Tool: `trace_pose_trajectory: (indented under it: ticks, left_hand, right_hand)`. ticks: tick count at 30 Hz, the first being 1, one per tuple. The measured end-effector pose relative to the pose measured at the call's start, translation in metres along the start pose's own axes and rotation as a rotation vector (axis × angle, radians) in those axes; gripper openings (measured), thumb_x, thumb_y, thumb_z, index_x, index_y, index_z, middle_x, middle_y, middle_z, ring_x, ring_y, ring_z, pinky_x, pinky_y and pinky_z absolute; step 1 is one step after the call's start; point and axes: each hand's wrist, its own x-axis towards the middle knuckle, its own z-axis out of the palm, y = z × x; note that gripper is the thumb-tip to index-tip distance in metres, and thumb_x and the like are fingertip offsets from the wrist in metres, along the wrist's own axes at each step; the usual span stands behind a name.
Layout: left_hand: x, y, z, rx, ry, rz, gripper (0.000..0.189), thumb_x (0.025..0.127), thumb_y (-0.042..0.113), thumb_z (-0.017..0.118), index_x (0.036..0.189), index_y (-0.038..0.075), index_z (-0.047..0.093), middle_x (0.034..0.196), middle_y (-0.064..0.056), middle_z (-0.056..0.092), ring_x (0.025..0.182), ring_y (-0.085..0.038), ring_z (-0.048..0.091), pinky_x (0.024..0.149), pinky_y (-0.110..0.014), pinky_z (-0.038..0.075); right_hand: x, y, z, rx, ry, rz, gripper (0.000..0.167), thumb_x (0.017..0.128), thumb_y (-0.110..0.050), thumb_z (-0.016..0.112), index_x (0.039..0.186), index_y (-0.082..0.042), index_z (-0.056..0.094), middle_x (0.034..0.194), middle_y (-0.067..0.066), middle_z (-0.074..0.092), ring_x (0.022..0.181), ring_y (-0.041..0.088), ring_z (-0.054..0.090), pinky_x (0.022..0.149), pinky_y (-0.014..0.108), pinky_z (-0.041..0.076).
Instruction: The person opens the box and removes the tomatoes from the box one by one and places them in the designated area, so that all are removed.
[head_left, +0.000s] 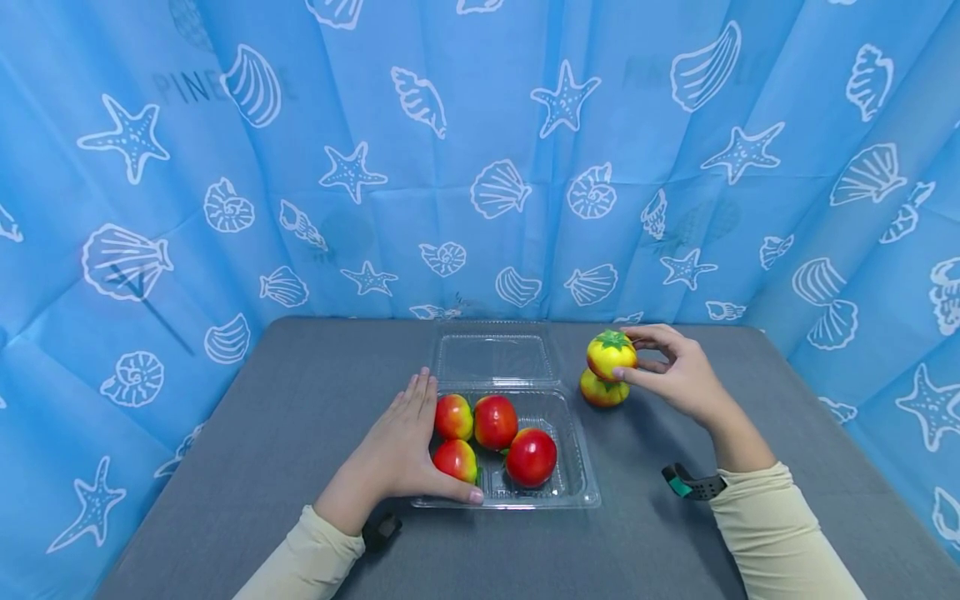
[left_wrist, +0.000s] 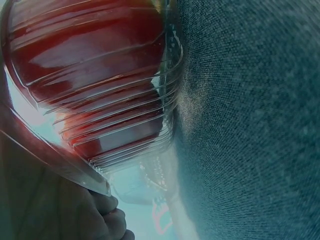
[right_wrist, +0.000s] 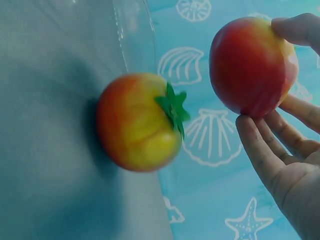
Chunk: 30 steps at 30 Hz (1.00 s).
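The right hand [head_left: 678, 375] pinches a red-and-yellow fruit [head_left: 606, 358] between the thumb, on its near side, and the fingers, on its far right side, gripping the fruit near its right edge, probably because thumb and fingers set against each other hold a smooth ball more surely. This held fruit is above the table [head_left: 315, 375], to the right of the clear container [head_left: 581, 467]; its green leafy cap points up, tilted a little to the near side, and the body is so nearly round that no long axis is plain. Just under it and slightly near, a second fruit [head_left: 602, 395] rests on the table, its own cap also upward as the right-wrist view shows, with a gap between the 2. The left hand [head_left: 401, 450] grasps nothing: its straight fingers lie along the container's left wall and its thumb reaches over the near rim, seemingly to brace the light plastic against sliding. Inside sit 4 more fruits [head_left: 496, 422], 2 along the left, 1 far middle, 1 near right. The container's lid [head_left: 491, 358] lies folded back on the far side, before a blue shell-print curtain [head_left: 480, 133].
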Motion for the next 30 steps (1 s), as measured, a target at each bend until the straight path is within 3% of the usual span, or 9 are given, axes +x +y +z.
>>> trace_pose_trajectory:
  ticks: [11, 22, 25, 30]
  left_hand:
    - [0.001, -0.001, 0.0, -0.002, -0.001, 0.0, 0.15, 0.06, 0.088, 0.078, 0.171, 0.01, 0.015, 0.181, -0.011, 0.01, 0.167, -0.035, 0.011, 0.13, -0.058, 0.029]
    - [-0.001, 0.002, -0.002, 0.002, 0.001, 0.006, 0.15, 0.061, 0.089, 0.078, 0.171, 0.008, 0.016, 0.181, -0.012, 0.008, 0.167, -0.036, 0.009, 0.131, -0.059, 0.026]
    - [-0.001, 0.002, -0.001, -0.001, -0.001, 0.004, 0.149, 0.061, 0.088, 0.078, 0.171, 0.009, 0.015, 0.181, -0.011, 0.007, 0.167, -0.035, 0.009, 0.131, -0.059, 0.027]
    - [-0.001, 0.002, -0.001, -0.01, 0.0, 0.006, 0.149, 0.061, 0.087, 0.079, 0.171, 0.009, 0.016, 0.181, -0.012, 0.009, 0.167, -0.036, 0.009, 0.13, -0.059, 0.028]
  right_hand:
    - [-0.002, 0.01, -0.021, -0.054, 0.017, 0.106, 0.058, 0.095, -0.018, 0.083, 0.145, -0.001, 0.058, 0.146, 0.017, 0.054, 0.112, -0.002, 0.06, 0.088, 0.005, 0.053]
    - [-0.005, 0.024, -0.04, -0.118, 0.047, 0.21, 0.066, 0.097, -0.026, 0.081, 0.152, -0.002, 0.053, 0.15, 0.023, 0.052, 0.104, -0.012, 0.057, 0.08, 0.007, 0.054]
    - [-0.005, 0.029, -0.044, -0.148, 0.043, 0.242, 0.068, 0.097, -0.031, 0.08, 0.153, -0.004, 0.052, 0.153, 0.023, 0.051, 0.111, -0.002, 0.059, 0.079, 0.009, 0.054]
    - [-0.006, 0.034, -0.049, -0.165, 0.043, 0.28, 0.07, 0.097, -0.037, 0.079, 0.153, -0.004, 0.052, 0.154, 0.023, 0.051, 0.133, 0.038, 0.058, 0.078, 0.009, 0.051]
